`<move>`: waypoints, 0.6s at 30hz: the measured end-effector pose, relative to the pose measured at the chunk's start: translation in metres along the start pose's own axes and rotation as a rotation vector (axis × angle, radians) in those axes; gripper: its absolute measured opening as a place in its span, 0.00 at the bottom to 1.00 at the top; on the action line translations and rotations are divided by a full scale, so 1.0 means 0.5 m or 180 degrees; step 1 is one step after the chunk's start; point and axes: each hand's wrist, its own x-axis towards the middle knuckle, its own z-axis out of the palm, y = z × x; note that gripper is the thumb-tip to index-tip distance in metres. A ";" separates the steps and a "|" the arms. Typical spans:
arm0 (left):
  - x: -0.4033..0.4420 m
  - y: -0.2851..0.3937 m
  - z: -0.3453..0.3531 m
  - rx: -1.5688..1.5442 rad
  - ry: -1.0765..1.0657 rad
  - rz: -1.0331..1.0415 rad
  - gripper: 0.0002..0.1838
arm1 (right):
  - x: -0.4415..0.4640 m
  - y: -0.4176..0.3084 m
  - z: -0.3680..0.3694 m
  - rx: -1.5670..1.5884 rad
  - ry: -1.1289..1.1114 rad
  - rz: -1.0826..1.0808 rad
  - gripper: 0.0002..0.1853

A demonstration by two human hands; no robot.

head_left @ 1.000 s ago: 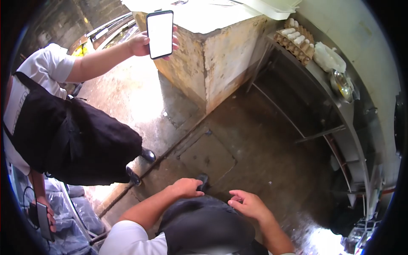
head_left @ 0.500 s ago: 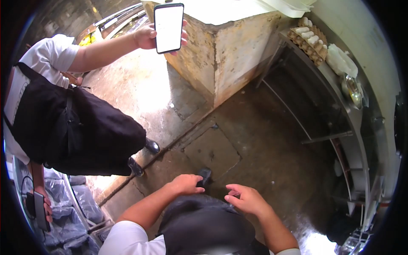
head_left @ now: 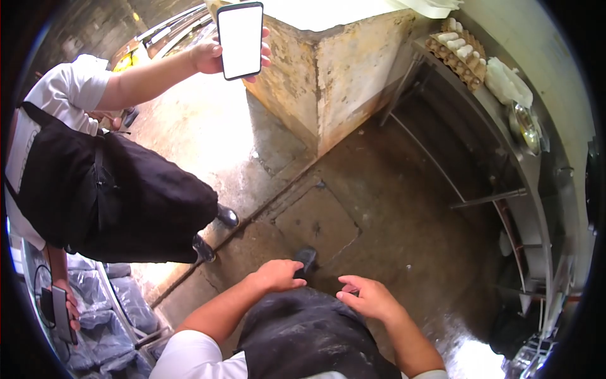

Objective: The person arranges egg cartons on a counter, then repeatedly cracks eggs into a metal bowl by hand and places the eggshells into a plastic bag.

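My left hand [head_left: 279, 275] hovers in front of my dark apron [head_left: 297, 335], its thumb and a finger apart. It holds nothing that I can see, and beyond its fingertips a dark shoe [head_left: 306, 259] shows on the floor. Across a small gap is my right hand [head_left: 368, 297], fingers loosely bent and spread, with nothing in it. A co-worker's hand [head_left: 207, 57] at the upper left holds up a smartphone [head_left: 240, 41] with a bright white screen. The co-worker's other hand [head_left: 74, 311] holds a dark flat device [head_left: 61, 314] with a cable.
The co-worker in a black apron [head_left: 120, 189] stands at the left. Plastic-wrapped bundles [head_left: 95, 328] lie at the lower left. A worn wall corner [head_left: 319, 82] juts out ahead. Along the right, a metal counter [head_left: 499, 129] carries egg trays [head_left: 457, 54], a plastic bag [head_left: 508, 82] and a metal bowl [head_left: 526, 129].
The co-worker's raised phone has shifted slightly left in view. My hands have barely moved and stay apart.
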 end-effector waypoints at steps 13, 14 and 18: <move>-0.017 0.002 -0.001 -0.0181 -0.0095 -0.0150 0.35 | 0.158 -0.338 -0.109 -0.1440 0.1530 -0.2312 0.40; -0.019 0.002 0.000 -0.0227 -0.0054 -0.0161 0.35 | 0.184 -0.385 -0.112 -0.1530 0.1604 -0.2369 0.41; -0.026 -0.006 0.009 -0.0254 0.0036 -0.0099 0.35 | 0.257 -0.570 -0.125 -0.1773 0.1657 -0.2196 0.40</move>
